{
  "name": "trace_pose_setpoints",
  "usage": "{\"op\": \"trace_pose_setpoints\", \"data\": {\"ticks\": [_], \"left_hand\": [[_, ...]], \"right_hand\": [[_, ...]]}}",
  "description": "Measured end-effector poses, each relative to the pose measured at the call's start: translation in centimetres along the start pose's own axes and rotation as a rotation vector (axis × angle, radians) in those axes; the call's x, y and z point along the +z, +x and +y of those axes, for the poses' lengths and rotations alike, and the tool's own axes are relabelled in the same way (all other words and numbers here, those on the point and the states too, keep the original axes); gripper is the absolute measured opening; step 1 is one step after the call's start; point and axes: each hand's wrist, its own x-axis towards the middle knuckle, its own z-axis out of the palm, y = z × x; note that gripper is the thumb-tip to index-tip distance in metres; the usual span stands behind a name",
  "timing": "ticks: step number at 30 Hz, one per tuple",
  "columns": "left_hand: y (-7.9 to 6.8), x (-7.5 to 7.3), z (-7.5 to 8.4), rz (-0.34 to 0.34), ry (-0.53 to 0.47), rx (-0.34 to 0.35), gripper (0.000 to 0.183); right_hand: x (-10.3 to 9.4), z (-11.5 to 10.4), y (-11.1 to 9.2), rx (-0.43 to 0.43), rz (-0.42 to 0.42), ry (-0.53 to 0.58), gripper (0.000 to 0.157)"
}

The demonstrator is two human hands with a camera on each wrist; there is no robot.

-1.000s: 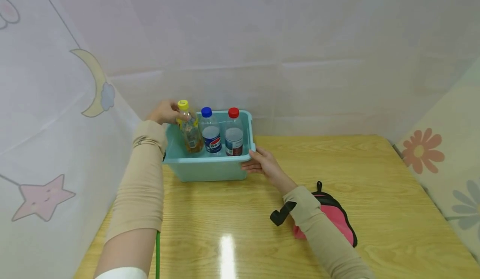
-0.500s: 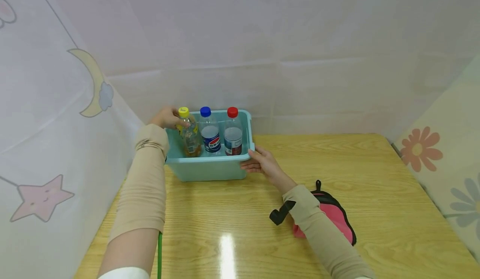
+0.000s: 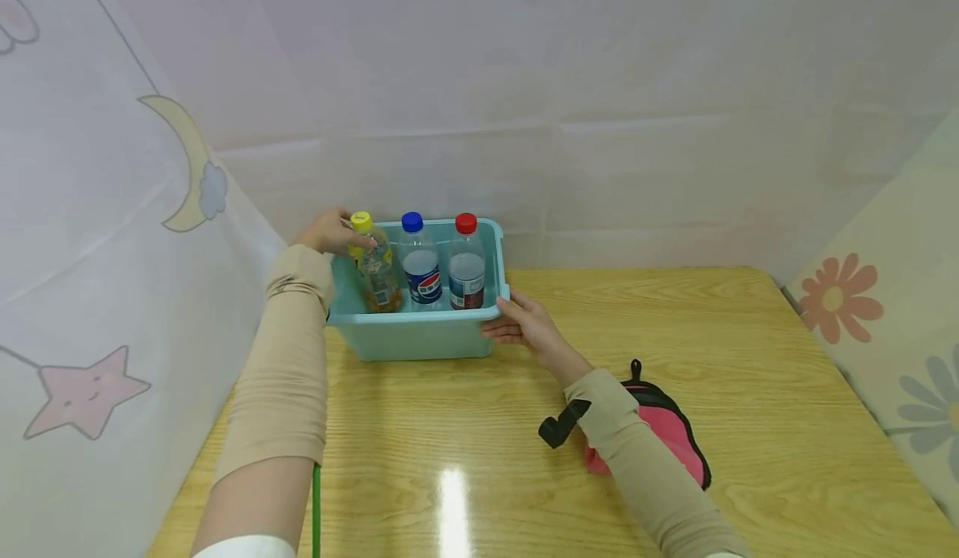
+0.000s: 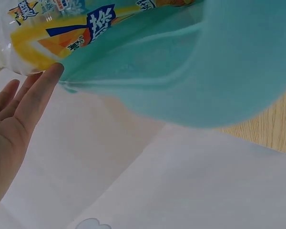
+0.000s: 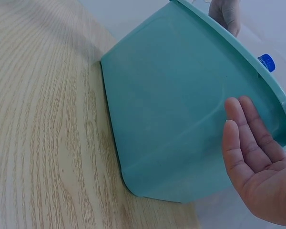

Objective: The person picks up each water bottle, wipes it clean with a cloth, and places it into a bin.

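Observation:
In the head view, a light teal plastic storage bin (image 3: pixel 419 337) stands on the table. Three drink bottles are inside: a yellow-capped tea bottle (image 3: pixel 380 279) at left, a blue-capped Pepsi bottle (image 3: pixel 423 275) in the middle, and a red-capped bottle (image 3: pixel 468 271) at right. The tea bottle leans left. My left hand (image 3: pixel 333 233) is at its upper part, thumb across the front; in the left wrist view the fingers (image 4: pixel 35 93) are straight, fingertips against its label. My right hand (image 3: pixel 528 329) holds the bin's front right corner, thumb over the rim, straight fingers below.
A pink pouch with black trim (image 3: pixel 674 437) lies on the wooden table (image 3: pixel 464 425), partly under my right forearm. A green strip (image 3: pixel 315 508) runs beside my left arm. Printed cloth (image 3: pixel 524 83) hangs behind and at both sides.
The tea bottle has gone lower into the bin, and its top has since tipped slightly left. My left hand has moved with it. The right hand has stayed at the corner.

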Motion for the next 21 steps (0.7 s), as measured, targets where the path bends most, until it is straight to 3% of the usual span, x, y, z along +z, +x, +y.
{"op": "trace_pose_setpoints", "data": {"ticks": [11,21], "left_hand": [[-1.1,-0.6,-0.1,0.130,-0.052,0.028,0.080],[-2.2,-0.2,-0.9,0.244,-0.134,0.126,0.083]], "right_hand": [[-0.5,-0.1,0.4,0.018,0.018,-0.021,0.057],[-1.5,0.0,0.1,0.026,0.109,0.031,0.057]]}}
